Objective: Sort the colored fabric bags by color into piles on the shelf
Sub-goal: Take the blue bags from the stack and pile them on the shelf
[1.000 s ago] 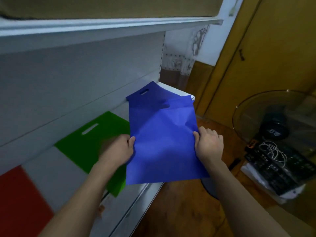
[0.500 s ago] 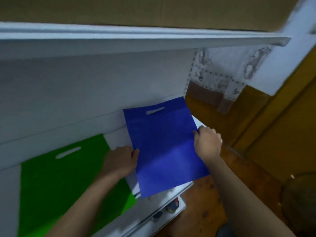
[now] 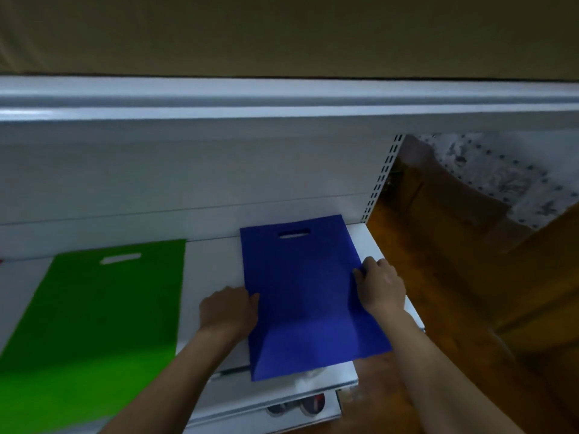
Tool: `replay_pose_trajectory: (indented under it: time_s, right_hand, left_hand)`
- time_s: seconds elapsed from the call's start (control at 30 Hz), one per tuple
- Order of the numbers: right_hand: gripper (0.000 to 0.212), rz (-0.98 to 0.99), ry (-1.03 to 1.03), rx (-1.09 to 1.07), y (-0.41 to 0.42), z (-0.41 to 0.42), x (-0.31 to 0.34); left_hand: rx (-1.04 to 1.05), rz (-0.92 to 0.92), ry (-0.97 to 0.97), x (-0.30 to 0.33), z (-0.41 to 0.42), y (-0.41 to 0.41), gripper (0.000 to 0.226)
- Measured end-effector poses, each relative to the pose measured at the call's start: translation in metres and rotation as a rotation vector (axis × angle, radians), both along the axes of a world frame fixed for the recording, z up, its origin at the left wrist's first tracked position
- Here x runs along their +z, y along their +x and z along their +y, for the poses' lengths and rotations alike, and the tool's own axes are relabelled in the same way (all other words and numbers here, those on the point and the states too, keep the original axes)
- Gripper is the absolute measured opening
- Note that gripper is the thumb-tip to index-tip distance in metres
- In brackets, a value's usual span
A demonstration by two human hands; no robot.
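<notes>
No readable brand, label or writing in view.

Count: one blue bag (image 3: 300,292), one green bag (image 3: 100,314), two hands, one white shelf (image 3: 213,264) carrying both bags, one shelf board above it.

Blue bag: lies at the shelf's 3 o'clock end, handle slot toward the back panel at 12 o'clock. Its near edge at 6 o'clock hangs past the shelf's front lip, and the lower part is creased and slightly lifted. Green bag: flat on the shelf at 9 o'clock from the blue bag, well apart, bare shelf between them, slot also toward 12.

Left hand (image 3: 227,310): grip closed on the blue bag's left edge, fingers curled, thumb at the edge. Right hand (image 3: 380,288): grip pinched on the bag's right edge, fingertips on top of the fabric.

Versus 0.5 s ago: the blue bag is lower and flatter against the shelf, squared with its slot straight to the back; both hands keep the same edges. The view has swung left and down, so more of the green bag shows. At 1.0 s ago the bag was held in the air, off the shelf.

Below the shelf at 6 o'clock, small dark round items, too blurred to identify.
</notes>
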State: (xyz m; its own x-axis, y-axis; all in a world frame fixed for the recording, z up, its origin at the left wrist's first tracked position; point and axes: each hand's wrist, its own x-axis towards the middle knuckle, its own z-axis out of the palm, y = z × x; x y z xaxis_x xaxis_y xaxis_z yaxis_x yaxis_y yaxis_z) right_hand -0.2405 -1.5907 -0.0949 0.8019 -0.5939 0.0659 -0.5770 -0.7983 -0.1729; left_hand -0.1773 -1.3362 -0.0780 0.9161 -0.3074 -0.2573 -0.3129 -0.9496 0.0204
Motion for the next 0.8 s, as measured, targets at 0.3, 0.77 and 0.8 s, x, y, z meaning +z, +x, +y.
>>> replay_pose_trajectory:
  time_s: [0.3,0.77,0.8]
  right_hand:
    - [0.042,-0.010,-0.003,0.030,0.001,0.001,-0.008]
    - [0.045,0.036,-0.057,0.049,0.001,0.000,-0.007]
    - [0.048,0.030,-0.057,0.050,0.001,0.001,-0.004]
  left_hand:
    - [0.096,0.009,-0.082,-0.008,-0.005,0.001,0.041]
    - [0.089,-0.085,-0.110,-0.013,0.002,-0.007,0.039]
    - [0.098,-0.110,-0.096,-0.007,0.005,-0.008,0.042]
